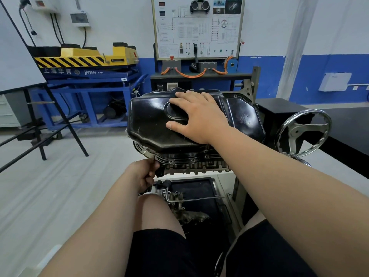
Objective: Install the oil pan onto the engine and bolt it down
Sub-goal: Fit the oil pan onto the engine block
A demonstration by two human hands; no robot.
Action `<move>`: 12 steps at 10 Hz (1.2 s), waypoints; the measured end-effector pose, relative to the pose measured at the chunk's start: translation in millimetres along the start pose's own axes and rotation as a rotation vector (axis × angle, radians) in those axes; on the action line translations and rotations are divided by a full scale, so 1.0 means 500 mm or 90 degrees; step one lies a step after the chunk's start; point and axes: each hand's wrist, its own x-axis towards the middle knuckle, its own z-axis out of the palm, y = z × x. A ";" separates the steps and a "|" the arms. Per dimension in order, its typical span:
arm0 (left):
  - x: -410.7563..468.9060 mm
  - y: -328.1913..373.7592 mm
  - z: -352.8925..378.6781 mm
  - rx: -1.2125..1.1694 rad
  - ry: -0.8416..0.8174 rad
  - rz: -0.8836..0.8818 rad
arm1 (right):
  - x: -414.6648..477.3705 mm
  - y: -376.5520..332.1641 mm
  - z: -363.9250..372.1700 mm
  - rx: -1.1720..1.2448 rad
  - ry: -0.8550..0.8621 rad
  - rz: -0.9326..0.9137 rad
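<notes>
Our right hand (199,116) lies flat on the glossy black pressed-steel oil pan (153,124), fingers straight and spread, gripping nothing. The pan sits on top of the grey cast-metal engine (191,164), its flange lying along the engine's upper edge. Our left hand (143,173) is at the engine's near-left corner, fingers curled just below the pan's flange; we cannot tell whether they hold anything. Just right of the engine stands a chromed three-spoke handwheel (303,132). Beyond the engine to the left is a blue steel lift table with a yellow-and-black striped top (87,60), and behind the engine a white wiring-diagram board (197,27).
</notes>
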 end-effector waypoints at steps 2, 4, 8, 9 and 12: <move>0.006 -0.016 -0.016 0.327 0.316 0.377 | 0.000 -0.001 0.001 -0.001 0.002 -0.002; 0.014 -0.056 -0.004 0.354 0.332 0.480 | -0.003 -0.002 0.002 -0.005 0.007 -0.003; 0.014 -0.049 -0.002 0.204 0.368 0.403 | 0.020 0.004 0.001 -0.013 0.043 0.047; 0.020 -0.035 0.009 0.046 0.257 0.346 | 0.032 0.008 -0.003 0.003 0.037 0.049; 0.017 -0.020 0.020 -0.154 0.204 0.234 | 0.025 0.007 -0.016 -0.004 -0.024 -0.052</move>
